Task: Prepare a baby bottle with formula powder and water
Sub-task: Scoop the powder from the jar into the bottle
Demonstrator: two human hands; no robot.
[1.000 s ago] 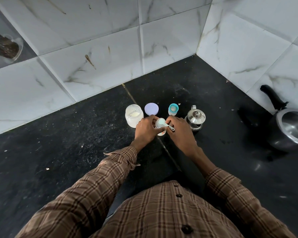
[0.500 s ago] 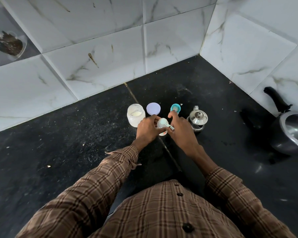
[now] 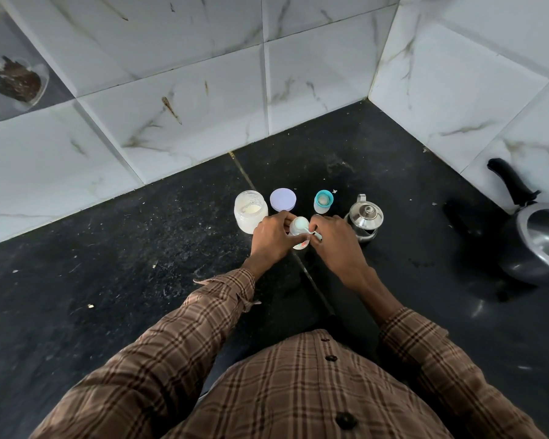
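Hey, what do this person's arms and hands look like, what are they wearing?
Both arms are in long brown plaid sleeves with darker and lighter check lines, cuffs ending at the wrists. The left hand and right hand are bare: no gloves, rings or watch visible. The shirt front has dark round buttons.

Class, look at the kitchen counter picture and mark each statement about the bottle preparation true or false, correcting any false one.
1. The powder jar is open. True.
2. The lilac lid lies left of the jar. False: it lies to the jar's right.
3. The right hand holds a small scoop over the bottle. True.
4. The steel kettle stands uncovered. False: its lid is on.
5. The left hand grips the bottle. True.
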